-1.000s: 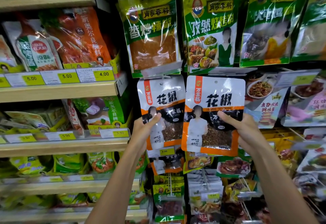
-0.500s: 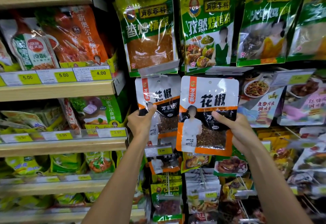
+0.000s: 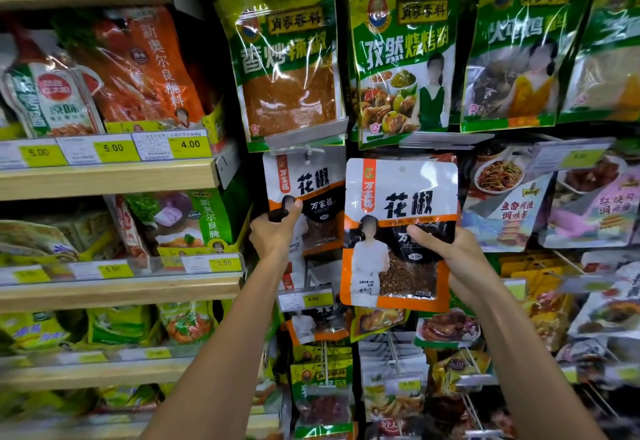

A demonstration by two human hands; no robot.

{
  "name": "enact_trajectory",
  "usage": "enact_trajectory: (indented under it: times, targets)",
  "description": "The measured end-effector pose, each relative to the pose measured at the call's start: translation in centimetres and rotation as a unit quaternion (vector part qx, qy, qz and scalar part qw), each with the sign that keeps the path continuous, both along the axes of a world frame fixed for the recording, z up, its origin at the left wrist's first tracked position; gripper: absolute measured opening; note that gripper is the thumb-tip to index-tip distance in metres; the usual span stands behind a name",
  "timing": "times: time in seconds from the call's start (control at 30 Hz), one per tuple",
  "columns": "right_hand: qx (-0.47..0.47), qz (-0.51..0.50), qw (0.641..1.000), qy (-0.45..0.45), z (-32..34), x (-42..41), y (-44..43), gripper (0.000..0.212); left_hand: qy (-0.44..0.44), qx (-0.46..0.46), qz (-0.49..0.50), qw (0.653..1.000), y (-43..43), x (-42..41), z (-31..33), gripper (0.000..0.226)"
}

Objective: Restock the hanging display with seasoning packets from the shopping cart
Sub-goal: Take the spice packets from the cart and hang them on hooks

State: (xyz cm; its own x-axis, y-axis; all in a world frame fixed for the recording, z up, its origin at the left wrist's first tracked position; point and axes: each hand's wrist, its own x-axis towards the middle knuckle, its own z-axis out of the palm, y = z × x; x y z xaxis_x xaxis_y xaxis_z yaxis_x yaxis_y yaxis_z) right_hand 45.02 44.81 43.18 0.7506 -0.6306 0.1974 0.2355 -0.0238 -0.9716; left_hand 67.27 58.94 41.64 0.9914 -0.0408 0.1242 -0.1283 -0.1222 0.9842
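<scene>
Pinching the hung packet (image 3: 311,180), the left hand (image 3: 273,233) sits beside the right hand (image 3: 464,263), which grips a loose packet (image 3: 391,204).

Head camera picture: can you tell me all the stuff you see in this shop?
held packet: one, white, orange and black, held up in front of the display
hanging packets: several, exact count unclear, same colours, on a hook just left of it
green packets: at least four, green and yellow, top row of the hanging display
orange packets: count unclear, orange, upper left shelf
shelves: several, light wood, left side
price tags: many, yellow, along shelf edges and hooks
left hand: one, grips the front hanging packet
right hand: one, grips the held packet's right side
</scene>
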Motion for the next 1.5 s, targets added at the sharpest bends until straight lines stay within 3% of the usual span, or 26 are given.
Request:
enact_trajectory:
  times: [0.07,0.13,0.23,0.3,0.4,0.5,0.57,0.73,0.9,1.43,1.5]
  targets:
    - [0.001,0.006,1.0,0.001,-0.2,0.3,0.3,0.063,-0.034,0.043,-0.011,0.998,1.2,-0.8,-0.2,0.049]
    - [0.0,0.016,1.0,0.004,-0.4,0.7,0.7,0.045,-0.092,0.108,-0.009,0.99,2.8,-2.0,-0.3,0.055]
    - [-0.007,0.031,0.999,0.009,-0.6,1.4,1.6,0.024,-0.229,0.188,0.028,0.955,5.7,-4.4,0.2,0.044]
    - [-0.009,0.036,0.999,0.015,-0.8,2.1,2.4,0.037,-0.347,0.182,0.06,0.918,7.7,-5.3,1.4,0.028]
    - [-0.013,0.06,0.998,0.019,-1.0,3.0,3.7,0.053,-0.513,0.181,0.151,0.825,10.5,-4.0,4.1,0.017]
    - [-0.015,0.087,0.996,0.027,-1.1,3.9,4.8,0.036,-0.585,0.227,0.223,0.746,12.4,-1.0,6.4,0.02]
    - [-0.022,0.089,0.995,0.033,-1.0,4.5,5.1,0.035,-0.594,0.273,0.222,0.724,13.0,0.8,6.8,0.024]
    - [-0.029,0.089,0.995,0.034,-0.1,6.4,5.6,0.029,-0.59,0.318,0.192,0.717,13.1,3.3,6.1,0.022]
    - [-0.038,0.088,0.995,0.037,1.2,8.4,5.7,0.049,-0.584,0.298,0.174,0.735,13.1,3.9,5.5,0.023]
    - [-0.006,0.034,0.998,0.054,0.9,12.0,4.9,0.03,-0.587,0.285,0.18,0.736,12.9,4.0,5.1,0.026]
    - [-0.001,0.017,0.999,0.051,1.0,12.7,5.0,0.04,-0.584,0.288,0.18,0.737,12.9,4.0,5.1,0.027]
